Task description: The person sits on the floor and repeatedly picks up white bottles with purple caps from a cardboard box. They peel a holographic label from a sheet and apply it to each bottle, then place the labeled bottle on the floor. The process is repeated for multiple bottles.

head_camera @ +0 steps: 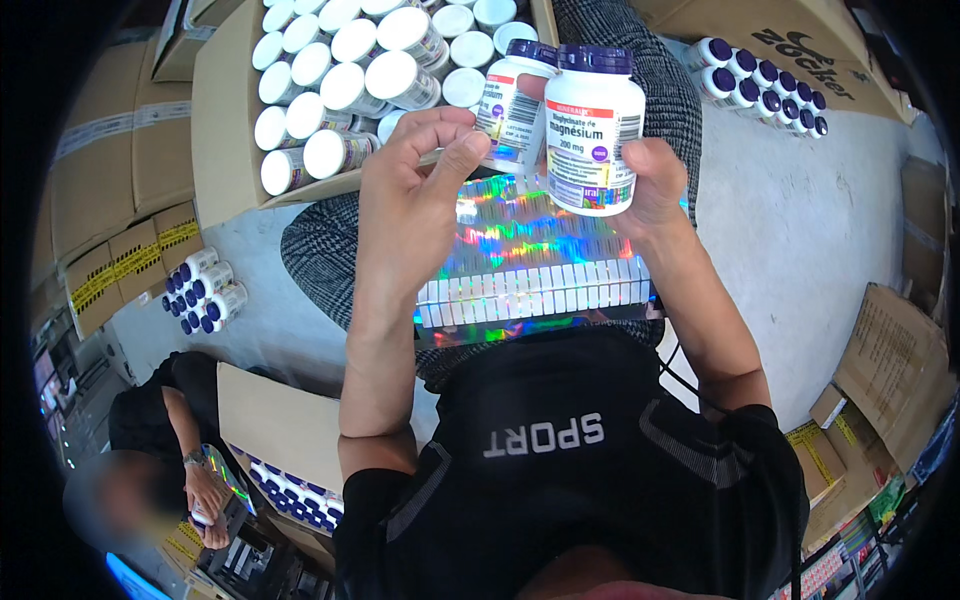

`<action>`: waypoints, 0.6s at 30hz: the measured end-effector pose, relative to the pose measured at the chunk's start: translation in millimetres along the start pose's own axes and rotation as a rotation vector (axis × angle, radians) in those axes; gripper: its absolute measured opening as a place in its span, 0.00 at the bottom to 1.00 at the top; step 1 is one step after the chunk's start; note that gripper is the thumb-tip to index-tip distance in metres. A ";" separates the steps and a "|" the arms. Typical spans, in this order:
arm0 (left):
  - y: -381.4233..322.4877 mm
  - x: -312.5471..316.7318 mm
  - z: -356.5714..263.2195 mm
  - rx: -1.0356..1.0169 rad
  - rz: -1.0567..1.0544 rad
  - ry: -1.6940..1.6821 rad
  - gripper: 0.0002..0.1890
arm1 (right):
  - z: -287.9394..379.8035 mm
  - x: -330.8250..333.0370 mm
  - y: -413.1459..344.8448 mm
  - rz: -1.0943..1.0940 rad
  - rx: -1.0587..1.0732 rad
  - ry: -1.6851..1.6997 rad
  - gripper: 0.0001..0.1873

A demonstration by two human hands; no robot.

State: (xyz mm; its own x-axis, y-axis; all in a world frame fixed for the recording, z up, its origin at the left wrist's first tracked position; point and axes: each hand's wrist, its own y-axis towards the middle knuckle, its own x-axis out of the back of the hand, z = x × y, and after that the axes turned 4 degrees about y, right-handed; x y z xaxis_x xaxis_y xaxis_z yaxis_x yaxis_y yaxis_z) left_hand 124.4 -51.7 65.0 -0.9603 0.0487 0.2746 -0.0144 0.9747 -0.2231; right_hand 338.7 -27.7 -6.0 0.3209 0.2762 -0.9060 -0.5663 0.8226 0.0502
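Note:
My right hand [654, 184] grips a white plastic supplement bottle [592, 135] with a dark purple cap, its magnesium label turned toward me. A second matching bottle [514, 112] leans just left of it, and a fingertip shows between the two. At that second bottle's left edge is my left hand [416, 180], thumb in front; the other fingertips are partly hidden. Below the bottles, shiny holographic sticker sheets [540, 240] lie on my lap, with rows of small pale stickers [532, 291] along the near side.
An open carton [225, 127] ahead holds many bottles, white ends up. Capped bottles stand on the floor at right [757, 86] and left [206, 289]. At lower left, a co-worker's hands [204, 495] hold a bottle beside another carton [281, 409]. Cardboard boxes [892, 375] stand at right.

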 end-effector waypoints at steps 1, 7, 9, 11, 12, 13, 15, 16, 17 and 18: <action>1.3 1.2 -0.9 -0.004 0.016 0.036 0.14 | -0.4 -1.0 -1.5 -0.042 -0.011 -0.014 0.43; 7.1 2.9 4.0 0.006 0.053 0.131 0.16 | -1.5 -4.3 -1.8 -0.153 -0.029 -0.109 0.41; 7.2 1.0 4.9 0.018 0.036 0.102 0.17 | -2.3 -5.3 -0.8 -0.161 -0.006 -0.145 0.41; 7.1 -0.9 4.6 0.028 0.027 0.076 0.17 | -2.8 -6.3 -1.1 -0.197 -0.022 -0.130 0.41; 6.9 -1.5 4.2 0.032 0.026 0.064 0.17 | -2.7 -6.6 -1.7 -0.227 -0.028 -0.130 0.41; 6.8 -2.0 3.7 0.036 0.025 0.052 0.17 | -1.8 -6.5 -2.1 -0.206 -0.033 -0.126 0.41; 7.0 -2.7 3.0 0.041 0.023 0.050 0.17 | 0.2 -5.9 -2.9 -0.180 -0.039 -0.135 0.41; 7.2 -2.9 2.7 0.039 0.022 0.048 0.17 | 0.7 -5.5 -2.9 -0.158 -0.048 -0.129 0.40; 7.4 -3.2 2.7 0.042 0.020 0.044 0.17 | 0.9 -5.2 -2.7 -0.154 -0.052 -0.140 0.40; 7.6 -3.5 2.7 0.041 0.019 0.039 0.17 | 0.7 -4.9 -2.3 -0.166 -0.049 -0.177 0.40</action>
State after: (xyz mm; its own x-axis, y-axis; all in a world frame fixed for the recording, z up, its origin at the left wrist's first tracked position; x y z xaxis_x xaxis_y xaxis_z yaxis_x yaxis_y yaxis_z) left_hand 126.9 -45.1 59.8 -0.9489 0.0766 0.3060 -0.0080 0.9639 -0.2662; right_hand 339.0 -30.7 -1.4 0.5380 0.2250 -0.8123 -0.5291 0.8403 -0.1177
